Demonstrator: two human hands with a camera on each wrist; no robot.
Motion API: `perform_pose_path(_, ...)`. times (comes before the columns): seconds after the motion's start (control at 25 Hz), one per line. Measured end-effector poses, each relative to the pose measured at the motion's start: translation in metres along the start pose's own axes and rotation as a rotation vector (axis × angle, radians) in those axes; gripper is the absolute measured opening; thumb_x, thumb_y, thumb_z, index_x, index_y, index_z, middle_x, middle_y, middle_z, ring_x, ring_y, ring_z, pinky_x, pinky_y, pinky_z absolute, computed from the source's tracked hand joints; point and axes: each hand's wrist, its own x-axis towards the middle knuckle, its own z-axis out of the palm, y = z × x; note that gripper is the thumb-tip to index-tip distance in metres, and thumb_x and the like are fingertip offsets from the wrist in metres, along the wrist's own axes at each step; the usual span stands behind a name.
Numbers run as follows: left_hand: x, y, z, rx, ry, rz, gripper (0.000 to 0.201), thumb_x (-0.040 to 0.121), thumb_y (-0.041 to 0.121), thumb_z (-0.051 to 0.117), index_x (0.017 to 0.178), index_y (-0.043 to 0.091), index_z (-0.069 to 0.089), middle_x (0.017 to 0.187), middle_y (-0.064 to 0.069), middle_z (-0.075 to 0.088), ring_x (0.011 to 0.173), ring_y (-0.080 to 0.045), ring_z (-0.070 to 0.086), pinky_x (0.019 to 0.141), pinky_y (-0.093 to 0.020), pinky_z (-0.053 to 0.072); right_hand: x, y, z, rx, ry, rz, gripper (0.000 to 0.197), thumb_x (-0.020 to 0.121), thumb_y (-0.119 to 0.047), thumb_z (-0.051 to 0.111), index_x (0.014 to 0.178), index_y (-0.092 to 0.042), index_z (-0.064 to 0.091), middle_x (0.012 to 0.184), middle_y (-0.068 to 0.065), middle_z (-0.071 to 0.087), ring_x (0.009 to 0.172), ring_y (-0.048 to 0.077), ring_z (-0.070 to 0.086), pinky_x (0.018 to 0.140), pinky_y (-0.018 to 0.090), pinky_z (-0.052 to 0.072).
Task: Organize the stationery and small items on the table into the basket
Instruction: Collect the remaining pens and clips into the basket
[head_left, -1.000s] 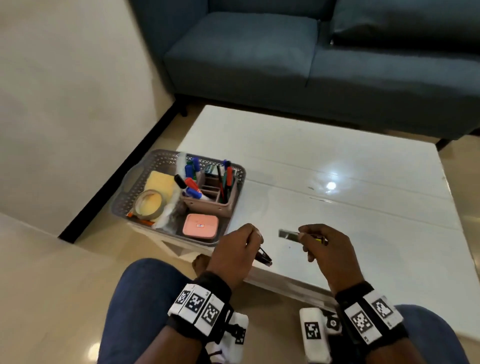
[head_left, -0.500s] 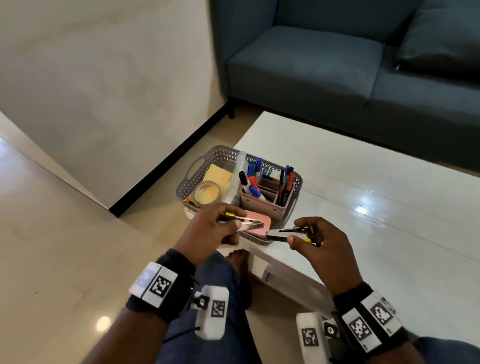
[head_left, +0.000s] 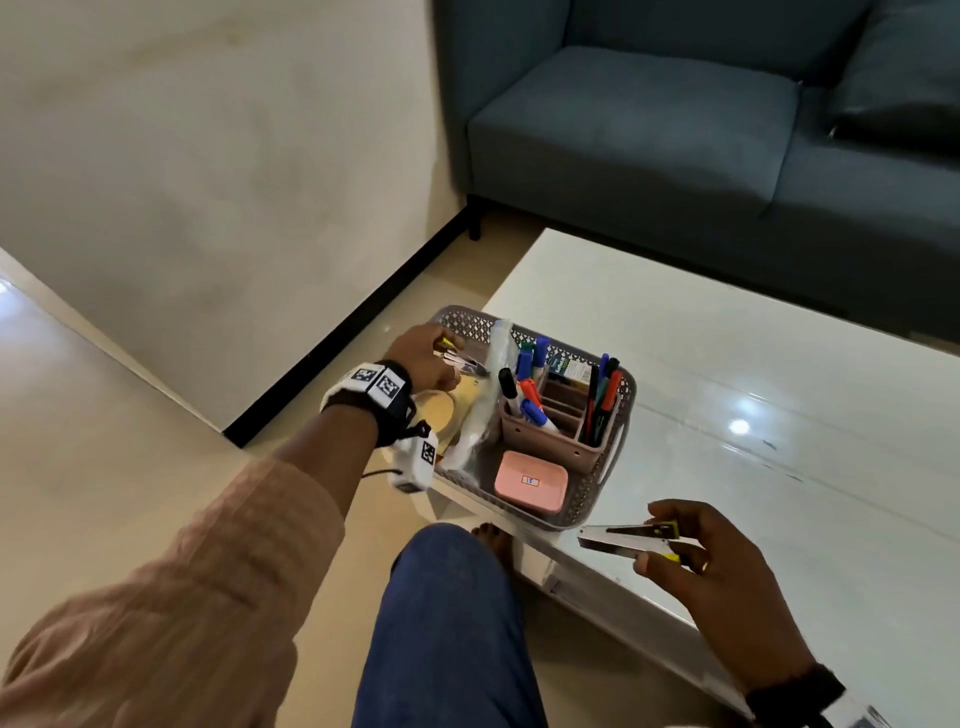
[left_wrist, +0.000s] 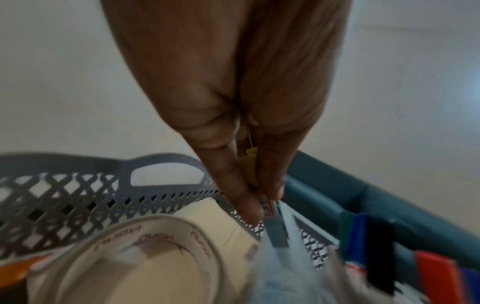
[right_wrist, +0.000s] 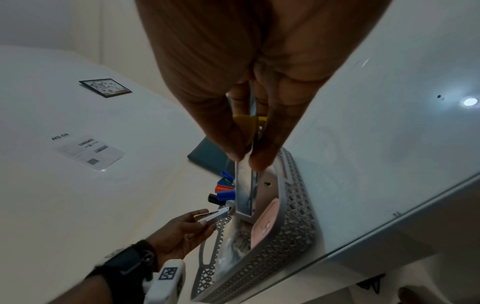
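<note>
A grey lattice basket (head_left: 597, 499) stands on the white table's near-left corner. My left hand (head_left: 452, 358) hovers over the basket's left part and pinches a small metal piece with a yellow end (left_wrist: 267, 205), just above the tape roll (left_wrist: 155, 257) and a clear plastic bag (head_left: 483, 405). My right hand (head_left: 649, 540) is in front of the basket's near right corner, above the table edge. It pinches a longer metal stapler part with a yellow end (head_left: 623, 538), which points at the basket; the right wrist view shows the same metal part (right_wrist: 244, 191).
Inside the basket are a pink pen holder (head_left: 550, 441) with markers, a pink flat box (head_left: 530, 480) and a yellow pad. The white table (head_left: 779, 415) stretches right. A blue sofa (head_left: 675, 130) is behind. My knee (head_left: 447, 597) is below the table edge.
My left hand has moved from the table's front edge up and left over the basket, carrying its small metal piece. My right hand has stayed near the basket's front corner with its part.
</note>
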Motion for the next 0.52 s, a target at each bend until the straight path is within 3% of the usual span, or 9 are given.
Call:
perform_pose_path(0.04, 0.015, -0.002, 0.004, -0.025, -0.055, -0.033, 0.033, 0.081, -0.012, 0.064, 0.105, 0.011, 0.061, 0.091, -0.012, 0.065, 0.072, -0.029, 0.066, 0.071, -0.042, 0.060, 0.001, 0.002, -0.002, 0.016, 0.002, 0.017, 0.043, 0.076, 0.000, 0.080, 0.103, -0.029, 0.064, 0.101, -0.009, 0.071, 0.083, -0.003, 0.068, 0.065, 0.009, 0.049)
perform_pose_path(0.12, 0.046, -0.009, 0.008, 0.144, -0.104, -0.009, 0.033, 0.090, -0.017, 0.045, 0.102, 0.012, 0.056, 0.083, -0.016, 0.060, 0.063, -0.025, 0.060, 0.057, -0.033, 0.054, 0.003, 0.007, -0.006, 0.030, 0.009, 0.049, 0.044, 0.077, 0.002, 0.078, 0.103, -0.030, 0.064, 0.097, -0.010, 0.072, 0.082, -0.002, 0.069, 0.065, 0.013, 0.049)
perform_pose_path(0.2, 0.064, -0.014, 0.010, 0.321, -0.172, -0.009, 0.031, 0.091, -0.011, 0.049, 0.112, 0.009, 0.058, 0.097, -0.021, 0.064, 0.078, -0.032, 0.065, 0.067, -0.036, 0.055, 0.007, 0.015, -0.010, 0.031, 0.006, 0.079, 0.045, 0.077, 0.003, 0.078, 0.103, -0.031, 0.064, 0.096, -0.012, 0.073, 0.081, 0.002, 0.070, 0.064, 0.016, 0.049)
perform_pose_path(0.28, 0.080, -0.025, 0.014, 0.599, -0.189, 0.026, 0.046, 0.089, 0.005, 0.064, 0.133, 0.008, 0.053, 0.125, -0.018, 0.063, 0.109, -0.035, 0.064, 0.089, -0.038, 0.052, 0.010, 0.022, -0.013, 0.023, -0.005, 0.099, 0.046, 0.076, 0.002, 0.078, 0.105, -0.032, 0.065, 0.096, -0.015, 0.073, 0.081, 0.003, 0.070, 0.065, 0.013, 0.051)
perform_pose_path(0.32, 0.086, -0.027, 0.016, 0.697, -0.172, 0.058, 0.054, 0.090, 0.012, 0.065, 0.141, 0.008, 0.046, 0.133, -0.018, 0.060, 0.117, -0.035, 0.061, 0.095, -0.038, 0.049, 0.012, 0.024, -0.013, 0.016, -0.012, 0.102, 0.047, 0.076, 0.001, 0.079, 0.105, -0.033, 0.066, 0.096, -0.017, 0.072, 0.082, 0.003, 0.070, 0.066, 0.010, 0.051)
perform_pose_path(0.4, 0.086, -0.026, 0.015, 0.749, -0.135, 0.092, 0.057, 0.094, 0.023, 0.058, 0.147, 0.014, 0.036, 0.136, -0.019, 0.058, 0.119, -0.037, 0.060, 0.096, -0.041, 0.048, 0.012, 0.021, -0.015, 0.001, -0.022, 0.102, 0.047, 0.075, -0.002, 0.080, 0.103, -0.038, 0.067, 0.097, -0.020, 0.072, 0.086, 0.006, 0.071, 0.070, 0.008, 0.050)
perform_pose_path(0.52, 0.060, -0.002, -0.002, 0.727, 0.002, 0.161, 0.043, 0.095, 0.035, 0.054, 0.136, 0.022, 0.049, 0.126, -0.016, 0.064, 0.111, -0.036, 0.062, 0.093, -0.042, 0.051, 0.011, 0.007, -0.019, 0.023, -0.036, 0.071, 0.048, 0.076, -0.005, 0.080, 0.104, -0.042, 0.068, 0.101, -0.015, 0.072, 0.090, 0.008, 0.071, 0.075, 0.018, 0.053)
